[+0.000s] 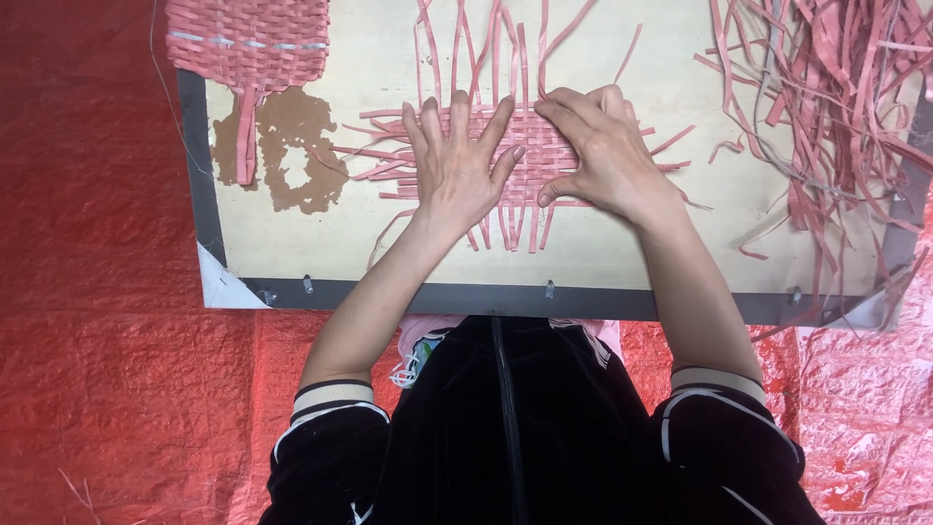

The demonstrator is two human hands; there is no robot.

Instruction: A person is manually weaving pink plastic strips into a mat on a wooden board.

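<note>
Two hands: both rest on the woven mat (525,156), mid-worktop (622,258).
Left hand (457,165): flat, fingers (498,122) spread apart, pressing the weave's left half.
Right hand (603,146): fingers curled together over the right edge, thumb tucked underneath; whether it pinches a strip, I cannot tell.
Strip axis: loose ends run away from and toward the body.
Nearby: spare strips (826,97) at right, nearer the right hand; finished weave (248,44) far left.
</note>
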